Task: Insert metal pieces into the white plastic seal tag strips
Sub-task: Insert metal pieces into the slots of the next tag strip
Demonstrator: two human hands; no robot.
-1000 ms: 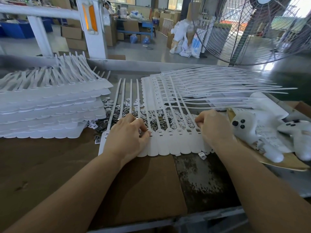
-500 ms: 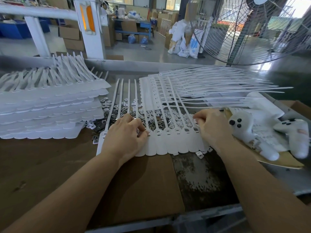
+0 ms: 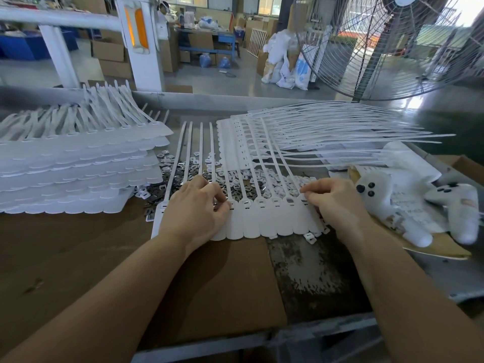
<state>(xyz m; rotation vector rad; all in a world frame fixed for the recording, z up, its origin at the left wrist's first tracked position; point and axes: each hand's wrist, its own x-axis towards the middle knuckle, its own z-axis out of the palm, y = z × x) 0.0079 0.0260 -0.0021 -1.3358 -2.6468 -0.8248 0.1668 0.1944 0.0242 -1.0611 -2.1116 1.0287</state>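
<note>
A white sheet of joined seal tag strips [image 3: 264, 221] lies flat on the bench in front of me, tails pointing away. My left hand [image 3: 195, 208] rests on its left part, fingertips curled at a slot near the tag heads. My right hand [image 3: 334, 203] rests on the sheet's right end, fingers curled and pinching at a slot there; what they pinch is hidden. A heap of small metal pieces [image 3: 235, 179] lies under and behind the strips. One loose piece [image 3: 309, 237] sits at the sheet's near edge.
A tall stack of tag sheets [image 3: 78, 169] stands at the left. More sheets [image 3: 314, 132] fan out behind to the right. A white plush toy [image 3: 398, 203] lies on cardboard at the right. Brown cardboard [image 3: 209, 284] covers the near bench. A large fan [image 3: 392, 48] stands behind.
Both hands stay on the sheet; the fingertips of each have shifted slightly along the row of slots. The view has drifted a little.
</note>
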